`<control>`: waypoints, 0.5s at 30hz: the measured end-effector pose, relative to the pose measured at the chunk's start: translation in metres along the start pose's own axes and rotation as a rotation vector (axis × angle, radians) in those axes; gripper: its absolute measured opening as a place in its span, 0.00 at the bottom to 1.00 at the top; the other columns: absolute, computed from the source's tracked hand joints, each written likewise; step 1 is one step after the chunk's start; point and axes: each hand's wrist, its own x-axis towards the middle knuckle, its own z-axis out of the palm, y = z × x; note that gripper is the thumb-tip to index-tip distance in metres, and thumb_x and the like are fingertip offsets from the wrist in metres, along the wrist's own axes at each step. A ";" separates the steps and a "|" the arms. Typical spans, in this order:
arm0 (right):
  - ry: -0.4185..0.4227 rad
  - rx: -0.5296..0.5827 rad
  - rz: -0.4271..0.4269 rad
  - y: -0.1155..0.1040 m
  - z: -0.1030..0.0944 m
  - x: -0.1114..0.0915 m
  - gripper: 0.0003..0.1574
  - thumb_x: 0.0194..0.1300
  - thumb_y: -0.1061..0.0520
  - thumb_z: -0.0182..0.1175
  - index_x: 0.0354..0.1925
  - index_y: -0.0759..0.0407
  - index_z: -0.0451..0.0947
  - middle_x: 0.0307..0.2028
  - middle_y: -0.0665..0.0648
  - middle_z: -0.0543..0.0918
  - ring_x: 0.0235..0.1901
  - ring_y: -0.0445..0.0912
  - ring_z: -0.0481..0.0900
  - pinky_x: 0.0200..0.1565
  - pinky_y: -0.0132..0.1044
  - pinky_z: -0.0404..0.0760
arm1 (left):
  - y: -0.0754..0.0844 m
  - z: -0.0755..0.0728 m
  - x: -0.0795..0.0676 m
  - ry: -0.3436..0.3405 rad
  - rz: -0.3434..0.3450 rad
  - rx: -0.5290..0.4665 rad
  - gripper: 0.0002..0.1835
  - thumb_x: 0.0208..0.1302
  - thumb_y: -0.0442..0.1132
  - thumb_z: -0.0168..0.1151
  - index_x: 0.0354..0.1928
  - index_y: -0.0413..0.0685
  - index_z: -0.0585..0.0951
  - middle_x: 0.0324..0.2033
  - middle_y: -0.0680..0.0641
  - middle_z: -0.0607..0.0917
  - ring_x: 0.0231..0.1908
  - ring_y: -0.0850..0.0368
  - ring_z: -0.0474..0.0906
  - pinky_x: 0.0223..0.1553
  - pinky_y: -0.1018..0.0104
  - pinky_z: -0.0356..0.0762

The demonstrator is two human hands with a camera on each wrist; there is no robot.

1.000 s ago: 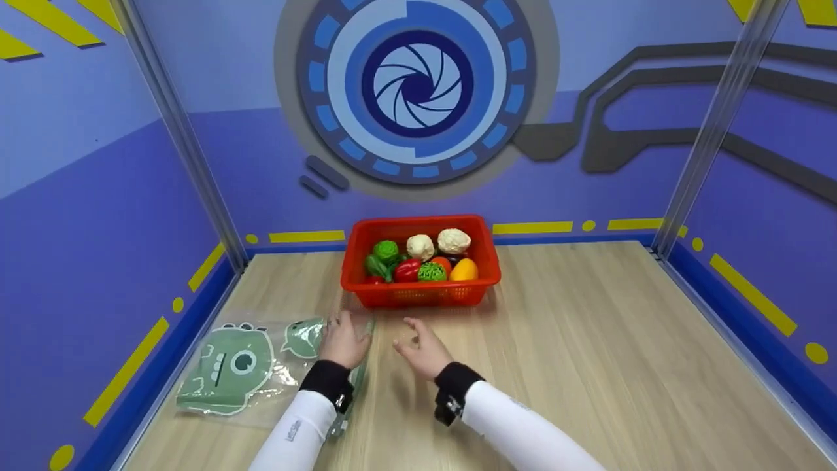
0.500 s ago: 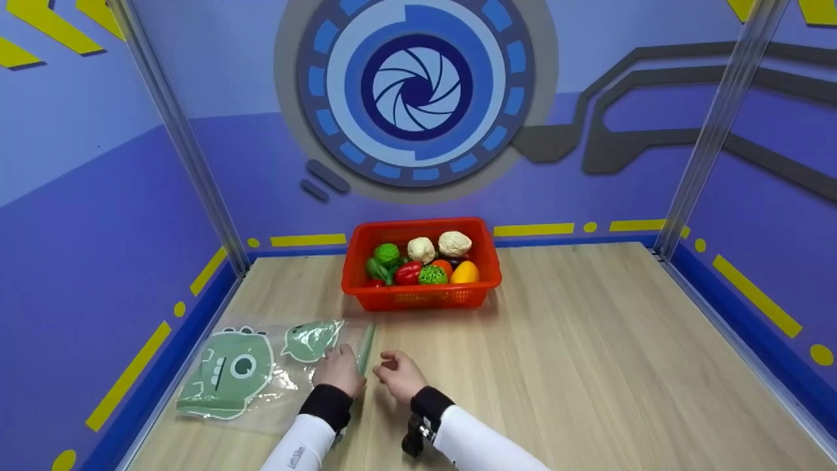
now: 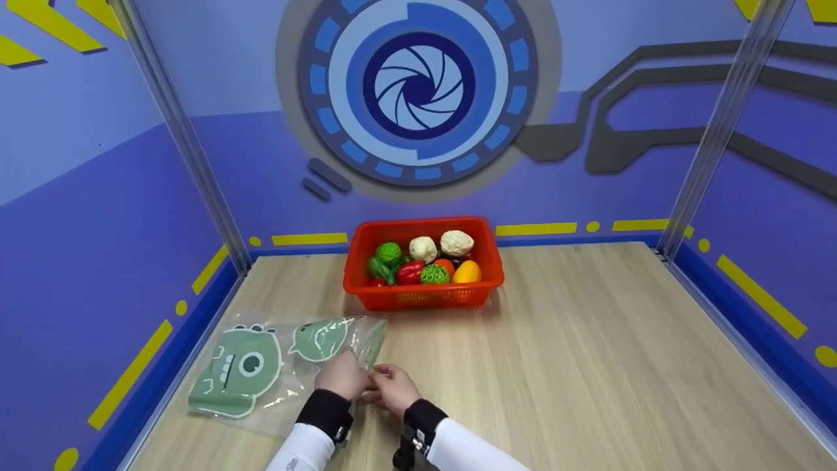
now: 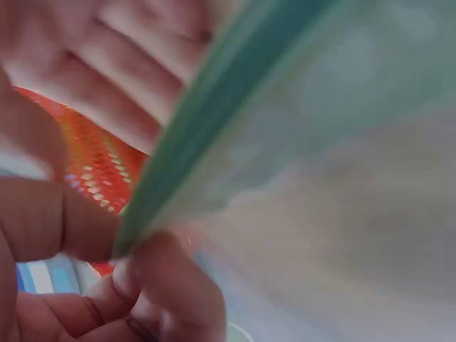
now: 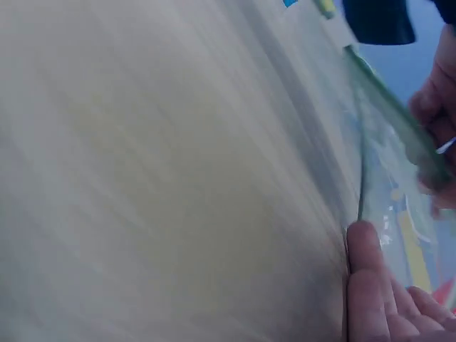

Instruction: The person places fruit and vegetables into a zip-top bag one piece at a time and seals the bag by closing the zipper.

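Bag (image 3: pixel 252 369) lies at left on the bench (image 3: pixel 588 353), its mouth by both hands; head view shows wood running right to the wall (image 3: pixel 778 222), basket (image 3: pixel 425 299) beyond. Left wrist view: left grip (image 4: pixel 135 271) pinches the mouth's edge. Right wrist view: right grip (image 5: pixel 377 292) touches an edge; pinching, I cannot tell.

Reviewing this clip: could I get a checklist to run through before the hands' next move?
1. Left hand pinching the green strip of the plastic bag: ok.
2. Right hand at the bag's edge: ok.
3. Right hand's grip secure: cannot tell; its thumb is hidden in its wrist view.
4. Bag mouth wide open: not ok; the bag lies mostly flat.
5. Red basket upright, produce inside: ok.
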 end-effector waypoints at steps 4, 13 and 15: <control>0.010 -0.005 -0.038 0.000 -0.002 -0.003 0.34 0.74 0.55 0.56 0.65 0.78 0.62 0.47 0.70 0.84 0.29 0.51 0.88 0.32 0.38 0.84 | 0.008 -0.003 -0.006 0.039 0.071 -0.099 0.16 0.59 0.33 0.63 0.44 0.27 0.77 0.33 0.31 0.86 0.34 0.37 0.85 0.36 0.44 0.81; 0.045 -0.070 -0.123 -0.005 -0.012 -0.005 0.56 0.67 0.62 0.60 0.81 0.66 0.38 0.22 0.50 0.77 0.16 0.38 0.70 0.19 0.30 0.71 | 0.024 -0.014 -0.020 0.159 0.148 -0.236 0.06 0.64 0.31 0.59 0.38 0.36 0.72 0.20 0.46 0.75 0.20 0.52 0.71 0.24 0.56 0.72; 0.038 -0.078 -0.174 -0.006 -0.017 -0.005 0.56 0.66 0.66 0.60 0.81 0.63 0.40 0.19 0.48 0.74 0.16 0.38 0.69 0.20 0.30 0.70 | 0.025 -0.017 -0.021 0.193 0.164 -0.235 0.06 0.65 0.31 0.58 0.32 0.41 0.72 0.19 0.50 0.72 0.20 0.55 0.68 0.23 0.59 0.69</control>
